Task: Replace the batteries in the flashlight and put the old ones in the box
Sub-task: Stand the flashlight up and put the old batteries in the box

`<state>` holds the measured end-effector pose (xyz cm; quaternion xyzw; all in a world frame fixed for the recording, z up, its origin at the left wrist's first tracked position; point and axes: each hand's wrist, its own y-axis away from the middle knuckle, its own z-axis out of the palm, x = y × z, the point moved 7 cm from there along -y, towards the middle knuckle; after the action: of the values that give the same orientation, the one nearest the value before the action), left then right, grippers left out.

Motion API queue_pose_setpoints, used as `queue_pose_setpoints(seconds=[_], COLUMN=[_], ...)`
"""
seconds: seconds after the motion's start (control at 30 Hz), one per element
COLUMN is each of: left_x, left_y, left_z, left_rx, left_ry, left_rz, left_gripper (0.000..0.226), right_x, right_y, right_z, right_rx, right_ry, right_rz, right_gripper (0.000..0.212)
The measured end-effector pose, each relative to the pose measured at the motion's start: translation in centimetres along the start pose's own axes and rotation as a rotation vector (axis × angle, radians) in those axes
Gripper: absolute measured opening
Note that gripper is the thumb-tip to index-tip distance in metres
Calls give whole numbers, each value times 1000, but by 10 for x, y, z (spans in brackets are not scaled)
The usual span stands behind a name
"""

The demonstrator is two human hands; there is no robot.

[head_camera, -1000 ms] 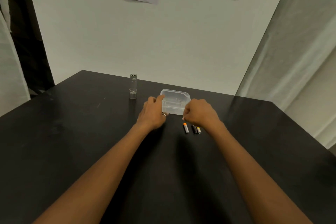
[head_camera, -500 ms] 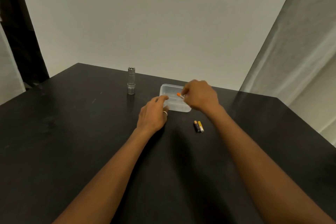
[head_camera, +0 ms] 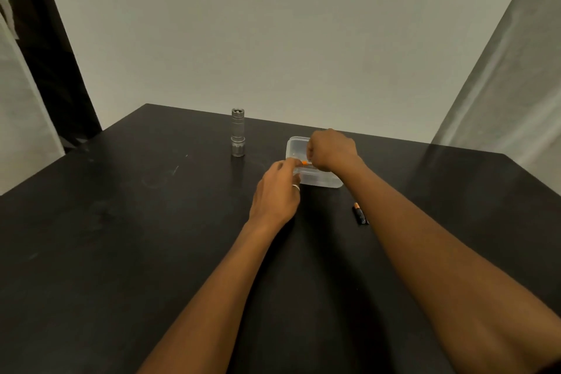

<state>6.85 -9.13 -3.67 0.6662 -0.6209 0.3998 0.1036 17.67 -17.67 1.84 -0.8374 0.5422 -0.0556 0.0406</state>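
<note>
**Inspector A:** Since half a second ago, one change noted: the right hand (head_camera: pixel 332 150) has dropped lower over the box (head_camera: pixel 321 181), and its orange-tipped battery (head_camera: pixel 304 163) now sits just above the box's near-left part. Everything else is placed as before.

**Inspector B:** Grip on that battery?

**Inspector A:** Fingers curled in, pinching it at the tips. Only the orange end shows; the rest is hidden behind the fingers. I cannot tell whether it touches the box floor.

**Inspector B:** Left hand (head_camera: pixel 277 191)?

**Inspector A:** At 9 o'clock of the box, fingers drawn together, fingertips resting against the box's near-left edge. A ring (head_camera: pixel 296 187) shows on one finger. Whether it grips the rim or merely steadies it, I cannot tell.

**Inspector B:** Box condition?

**Inspector A:** Clear plastic, no lid on it, sitting flat on the dark surface (head_camera: pixel 121 237). The right hand covers its far half.

**Inspector B:** Flashlight (head_camera: pixel 237 133)?

**Inspector A:** Silver, standing upright, at 10 o'clock of the box and well apart from both hands.

**Inspector B:** Other batteries?

**Inspector A:** A dark battery with an orange end (head_camera: pixel 360 213) lies on the surface at 5 o'clock of the box, just beside the right forearm. The forearm may hide something next to it.
</note>
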Motion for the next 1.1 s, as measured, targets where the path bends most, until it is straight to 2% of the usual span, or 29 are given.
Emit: queue_pose_setpoints(seconds=[0.23, 0.37, 0.5, 0.6, 0.8, 0.93, 1.1], left_x=[-1, -1, 0, 2, 4, 5, 4], left_y=[1, 2, 3, 4, 6, 6, 5], left_z=[-3, -3, -4, -4, -5, -6, -5], left_rx=[25, 31, 30, 29, 29, 30, 32], left_ry=[37, 35, 19, 9, -1, 3, 3], left_rz=[3, -1, 0, 5, 8, 9, 12], left_gripper=[39, 35, 34, 33, 34, 34, 34], right_x=[26, 51, 65, 66, 63, 57, 48], right_y=[13, 34, 61, 83, 102, 102, 98], right_z=[-30, -48, -40, -22, -8, -6, -2], right_rx=[58, 38, -134, -251, -179, -192, -196], right_ry=[-194, -209, -136, -70, -42, -73, -81], right_rz=[48, 89, 105, 101, 142, 139, 112], right_gripper=[26, 19, 5, 12, 19, 35, 23])
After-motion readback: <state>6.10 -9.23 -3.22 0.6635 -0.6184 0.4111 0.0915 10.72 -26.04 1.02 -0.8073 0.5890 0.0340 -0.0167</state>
